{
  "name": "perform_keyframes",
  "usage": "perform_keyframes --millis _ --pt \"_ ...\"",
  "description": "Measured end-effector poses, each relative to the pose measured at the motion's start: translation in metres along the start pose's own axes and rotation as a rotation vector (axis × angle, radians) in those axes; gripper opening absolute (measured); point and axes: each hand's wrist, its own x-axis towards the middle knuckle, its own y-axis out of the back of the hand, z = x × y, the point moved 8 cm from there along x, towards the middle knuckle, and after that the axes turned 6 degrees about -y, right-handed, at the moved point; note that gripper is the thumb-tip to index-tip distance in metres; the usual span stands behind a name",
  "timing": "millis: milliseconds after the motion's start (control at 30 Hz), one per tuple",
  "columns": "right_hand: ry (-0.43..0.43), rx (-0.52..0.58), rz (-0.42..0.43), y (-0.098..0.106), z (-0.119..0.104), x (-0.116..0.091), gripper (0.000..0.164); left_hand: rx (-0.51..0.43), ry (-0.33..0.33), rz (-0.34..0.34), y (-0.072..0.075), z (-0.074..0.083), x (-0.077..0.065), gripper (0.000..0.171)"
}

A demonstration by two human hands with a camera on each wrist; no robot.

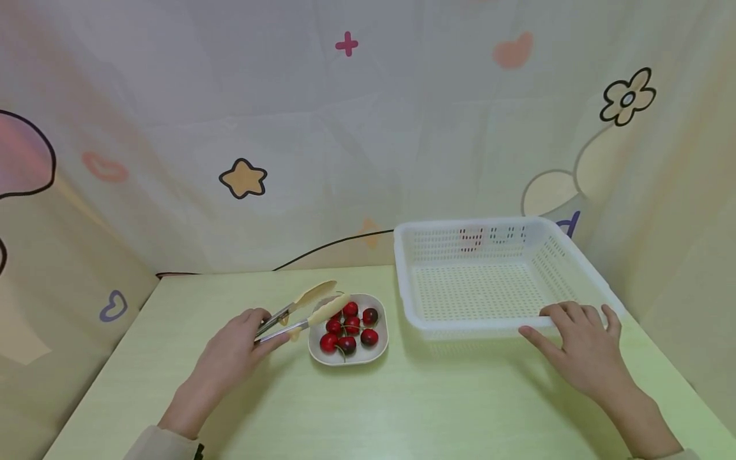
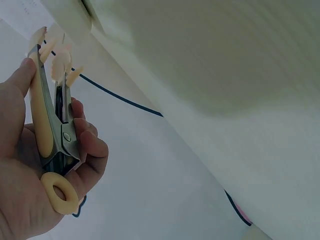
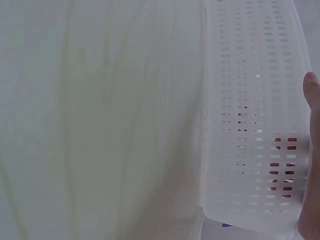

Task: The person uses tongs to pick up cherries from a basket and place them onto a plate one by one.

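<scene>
My left hand (image 1: 227,348) grips a pair of metal tongs with cream tips (image 1: 329,309), its fingers and thumb round the two arms. In the left wrist view a cream ring shows at the back end of the tongs (image 2: 42,115). The spread tips reach over the left edge of a small white dish (image 1: 349,361). Several dark red cherries (image 1: 352,325) with stems lie in that dish; nothing shows between the tips. On the right, my right hand (image 1: 589,354) holds the near rim of a white perforated plastic basket (image 1: 471,327), fingers over the rim and thumb outside.
The dish and basket stand on a pale yellow-green table (image 1: 368,415), the basket right of the dish. A patterned curtain (image 1: 368,140) hangs behind the table and along both sides. Through the basket's holes only its floor and the curtain print show.
</scene>
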Motion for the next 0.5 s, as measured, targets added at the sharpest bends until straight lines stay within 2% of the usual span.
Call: perform_keyframes --millis 233,500 --pt "-0.003 -0.010 -0.009 0.001 -0.001 0.001 0.046 -0.030 0.057 0.043 0.006 -0.012 -0.006 0.060" --pt "0.000 -0.014 -0.017 0.002 -0.002 0.001 0.047 -0.063 0.117 0.079 0.007 -0.026 -0.013 0.052"
